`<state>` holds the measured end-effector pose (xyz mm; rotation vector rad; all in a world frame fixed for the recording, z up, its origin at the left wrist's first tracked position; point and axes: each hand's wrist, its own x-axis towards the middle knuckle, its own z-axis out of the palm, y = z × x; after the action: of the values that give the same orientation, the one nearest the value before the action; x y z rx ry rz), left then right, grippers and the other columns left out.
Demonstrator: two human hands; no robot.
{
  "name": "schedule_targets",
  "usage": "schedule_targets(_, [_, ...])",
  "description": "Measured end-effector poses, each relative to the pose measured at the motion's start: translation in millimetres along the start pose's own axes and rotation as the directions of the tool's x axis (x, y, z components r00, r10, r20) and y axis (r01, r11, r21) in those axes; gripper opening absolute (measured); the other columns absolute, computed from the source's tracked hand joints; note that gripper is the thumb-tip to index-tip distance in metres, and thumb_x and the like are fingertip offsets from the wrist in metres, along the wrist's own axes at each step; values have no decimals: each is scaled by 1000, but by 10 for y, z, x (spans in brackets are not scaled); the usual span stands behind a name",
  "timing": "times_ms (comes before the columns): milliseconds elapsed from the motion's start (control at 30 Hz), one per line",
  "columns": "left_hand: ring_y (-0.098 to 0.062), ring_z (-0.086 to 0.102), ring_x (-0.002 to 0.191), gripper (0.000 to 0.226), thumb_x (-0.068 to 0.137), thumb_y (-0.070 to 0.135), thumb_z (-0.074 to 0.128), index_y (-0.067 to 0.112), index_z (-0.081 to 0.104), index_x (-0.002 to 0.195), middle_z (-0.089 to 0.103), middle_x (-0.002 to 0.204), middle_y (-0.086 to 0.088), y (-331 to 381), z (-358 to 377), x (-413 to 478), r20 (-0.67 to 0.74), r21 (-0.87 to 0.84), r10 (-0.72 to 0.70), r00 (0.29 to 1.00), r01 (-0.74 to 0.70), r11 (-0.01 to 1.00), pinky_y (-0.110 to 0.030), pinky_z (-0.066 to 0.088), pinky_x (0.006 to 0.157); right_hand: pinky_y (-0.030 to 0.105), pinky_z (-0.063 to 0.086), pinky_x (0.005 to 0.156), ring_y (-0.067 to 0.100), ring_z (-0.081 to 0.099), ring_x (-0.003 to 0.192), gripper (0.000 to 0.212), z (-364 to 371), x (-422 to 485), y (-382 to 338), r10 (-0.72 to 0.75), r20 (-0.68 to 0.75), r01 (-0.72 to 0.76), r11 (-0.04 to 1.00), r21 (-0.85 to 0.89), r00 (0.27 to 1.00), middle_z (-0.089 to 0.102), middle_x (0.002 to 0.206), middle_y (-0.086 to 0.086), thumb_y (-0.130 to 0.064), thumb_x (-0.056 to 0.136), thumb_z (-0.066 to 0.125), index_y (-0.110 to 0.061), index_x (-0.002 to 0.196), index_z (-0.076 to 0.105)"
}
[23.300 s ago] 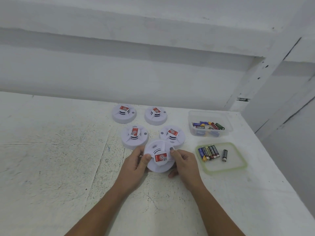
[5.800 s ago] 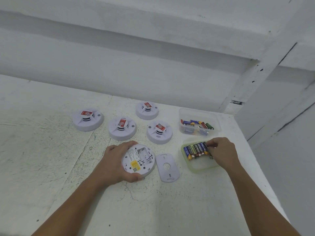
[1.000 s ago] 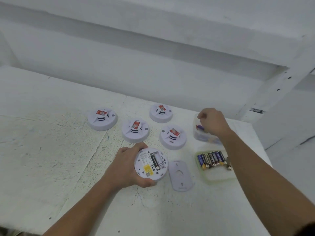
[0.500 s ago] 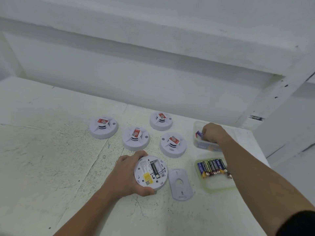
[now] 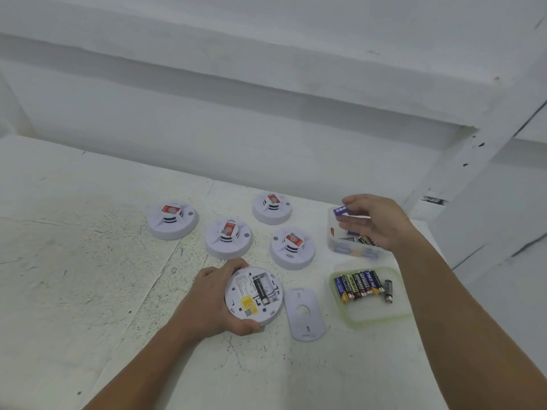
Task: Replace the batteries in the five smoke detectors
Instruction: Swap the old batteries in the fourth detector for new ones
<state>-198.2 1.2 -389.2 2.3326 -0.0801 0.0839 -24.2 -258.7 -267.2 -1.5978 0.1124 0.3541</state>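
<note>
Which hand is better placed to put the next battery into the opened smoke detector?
The right hand: it pinches a purple battery above the clear box. The left hand grips the opened detector and steadies it, so it is probably best kept there.

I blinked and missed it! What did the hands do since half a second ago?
The right hand lifted out of the clear tub, now pinching a purple battery. The left hand still grips the opened detector. The loose cover, the other four detectors and the green-rimmed tray of batteries have not moved.
</note>
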Motion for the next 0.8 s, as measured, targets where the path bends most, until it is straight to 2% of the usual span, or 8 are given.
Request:
schedule_targets(67, [9, 47, 100, 87, 38, 72, 77, 48, 38, 111, 56, 103, 27, 11, -7, 7, 0, -1, -11, 1000, 11, 1000, -13, 23, 96, 42, 59, 76, 36, 69, 81, 17, 137, -134, -6, 12, 31, -14, 996, 86, 999, 60, 82, 18, 4, 88, 47, 0, 90, 64])
schedule_targets(133, [4, 47, 102, 87, 37, 72, 77, 49, 38, 111, 56, 103, 27, 16, -7, 11, -2, -2, -24, 1000, 24, 1000, -15, 25, 95, 40, 60, 71, 35, 69, 76, 16, 315, -271, 44, 25, 98, -31, 997, 66, 995, 56, 77, 17, 4, 89, 46, -1, 94, 61])
schedule_targets(267, [-7, 49, 103, 89, 37, 73, 77, 47, 38, 112, 56, 102, 28, -11, 20, -4, -8, 12, -29, 1000, 29, 1000, -26, 31, 96, 45, 60, 72, 36, 67, 75, 16, 686, -508, 269, 25, 214, -8, 997, -81, 977, 59, 73, 19, 8, 87, 53, -1, 100, 55])
schedule_targets(367, [-12, 51, 101, 90, 36, 73, 77, 45, 39, 113, 56, 100, 27, -18, 26, 6, -12, 17, -29, 999, 30, 999, -31, 36, 96, 47, 57, 72, 26, 68, 68, 13, 877, -602, 474, -66, 248, 142, 943, -301, 966, 63, 73, 13, 2, 84, 60, -7, 93, 58])
schedule_targets(500, [1, 52, 93, 85, 39, 72, 76, 41, 43, 111, 57, 95, 25, 10, 2, 8, -18, -6, 20, 1000, -20, 1000, -27, 31, 97, 25, 46, 55, 8, 55, 59, 12, 1003, -690, 684, -120, 276, 263, 781, -567, 954, 63, 72, -5, -14, 81, 63, -22, 90, 61])
schedule_targets(567, [2, 53, 93, 84, 40, 71, 75, 40, 43, 112, 57, 95, 25, 25, 0, -1, -16, -12, 36, 999, -36, 999, -24, 28, 98, 21, 47, 62, 7, 58, 66, 12, 1038, -726, 746, -140, 290, 294, 746, -597, 947, 62, 73, -7, -14, 82, 63, -21, 92, 62])
schedule_targets(667, [5, 52, 92, 81, 42, 70, 70, 38, 43, 112, 55, 94, 25, 49, -4, -26, -16, -22, 47, 999, -48, 999, -16, 23, 96, 25, 49, 70, 13, 62, 79, 10, 1058, -747, 824, -140, 305, 311, 706, -636, 942, 63, 79, -5, -15, 84, 63, -21, 91, 61])
schedule_targets(800, [5, 49, 93, 81, 43, 67, 69, 40, 40, 115, 53, 95, 25, 54, -38, -28, -12, -13, 41, 999, -41, 999, -20, 23, 96, 26, 50, 73, 11, 62, 84, 7, 1068, -749, 852, -141, 288, 300, 706, -642, 947, 65, 85, -5, -17, 84, 65, -21, 89, 61])
